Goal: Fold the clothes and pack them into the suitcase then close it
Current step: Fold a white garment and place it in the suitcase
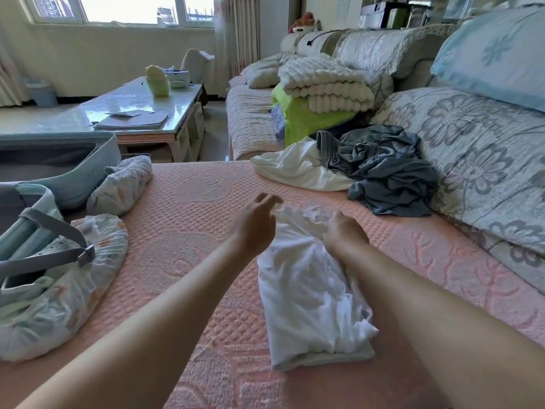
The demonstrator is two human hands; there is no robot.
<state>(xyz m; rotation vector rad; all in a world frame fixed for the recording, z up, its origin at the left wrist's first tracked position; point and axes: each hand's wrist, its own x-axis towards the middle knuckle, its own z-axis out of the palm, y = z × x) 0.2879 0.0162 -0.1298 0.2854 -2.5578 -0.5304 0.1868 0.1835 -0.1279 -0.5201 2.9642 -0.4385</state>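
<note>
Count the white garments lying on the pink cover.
2. A partly folded white garment lies nearest, its far end held by the right hand. A crumpled white garment lies at the pink cover's far edge, against the grey-blue garment. Others may be hidden beneath.

Hands: 2, left hand [256,228] and right hand [343,231], mid-frame.
White garments: 2, folded white garment [306,296] at 6 o'clock, loose white garment [295,168] at 1 o'clock.
Grey-blue garment [383,172]: 1, at 2 o'clock.
Suitcase [88,172]: 1, at 9 o'clock.
Patterned bundles: 2, near bundle [88,261] at 8 o'clock, far bundle [124,184] at 10 o'clock.
Coffee table [132,98]: 1, at 11 o'clock.
</note>
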